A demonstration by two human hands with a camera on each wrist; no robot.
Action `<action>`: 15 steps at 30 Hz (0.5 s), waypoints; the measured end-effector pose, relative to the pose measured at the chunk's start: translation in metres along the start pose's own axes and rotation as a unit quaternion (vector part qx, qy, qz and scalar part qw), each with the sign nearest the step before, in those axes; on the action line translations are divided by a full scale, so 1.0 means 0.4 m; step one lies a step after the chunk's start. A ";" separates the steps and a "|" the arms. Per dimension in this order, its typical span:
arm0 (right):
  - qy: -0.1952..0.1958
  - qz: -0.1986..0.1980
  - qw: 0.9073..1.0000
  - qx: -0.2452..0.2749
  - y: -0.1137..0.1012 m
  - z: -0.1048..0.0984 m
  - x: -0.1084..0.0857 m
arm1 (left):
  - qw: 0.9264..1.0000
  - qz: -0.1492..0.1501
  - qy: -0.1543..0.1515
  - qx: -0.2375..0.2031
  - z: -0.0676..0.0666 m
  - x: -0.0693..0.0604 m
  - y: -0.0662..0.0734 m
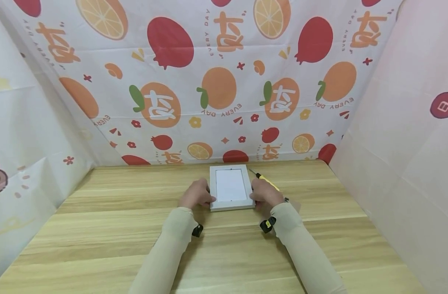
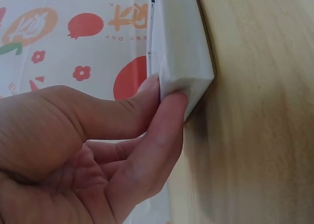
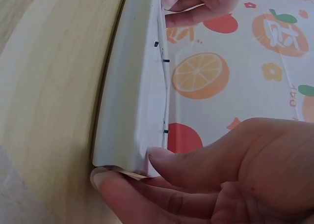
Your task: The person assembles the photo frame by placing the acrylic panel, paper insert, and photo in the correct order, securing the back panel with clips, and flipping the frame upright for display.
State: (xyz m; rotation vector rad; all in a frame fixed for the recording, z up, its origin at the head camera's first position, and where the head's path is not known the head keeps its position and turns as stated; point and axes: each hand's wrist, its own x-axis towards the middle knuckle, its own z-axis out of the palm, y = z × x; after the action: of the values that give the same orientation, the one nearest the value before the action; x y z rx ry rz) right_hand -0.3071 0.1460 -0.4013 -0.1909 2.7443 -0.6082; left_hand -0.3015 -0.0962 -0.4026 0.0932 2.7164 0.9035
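Observation:
A white rectangular frame [image 1: 231, 205] with a white inner panel [image 1: 230, 185] lies on the wooden table near its back edge. My left hand [image 1: 197, 194] pinches its left side near the front corner; in the left wrist view the thumb and index finger of the left hand [image 2: 103, 140] meet at the frame's corner [image 2: 184, 52]. On the opposite side, my right hand [image 1: 265, 192] holds the near right corner. The right wrist view shows small black tabs along the inner edge of the frame [image 3: 122, 86], with the thumb of the right hand [image 3: 221, 180] on top and fingers below.
A yellow and black screwdriver [image 1: 269, 182] lies just right of the frame, partly behind my right hand. Something small and translucent shows beside the right wrist. Fruit-patterned cloth [image 1: 218, 118] rises behind the table [image 1: 110, 228], with cloth walls on both sides.

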 end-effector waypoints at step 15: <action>-0.021 0.013 1.000 -0.012 0.066 -0.085 -0.104 | 1.000 -0.003 -0.004 -0.022 0.000 -0.002 -0.002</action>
State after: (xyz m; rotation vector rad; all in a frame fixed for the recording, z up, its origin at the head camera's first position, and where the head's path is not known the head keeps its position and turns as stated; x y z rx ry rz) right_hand -0.2812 0.1910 -0.3718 -0.1715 2.7114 -0.5572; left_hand -0.3005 -0.0969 -0.4029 0.0803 2.6872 0.9585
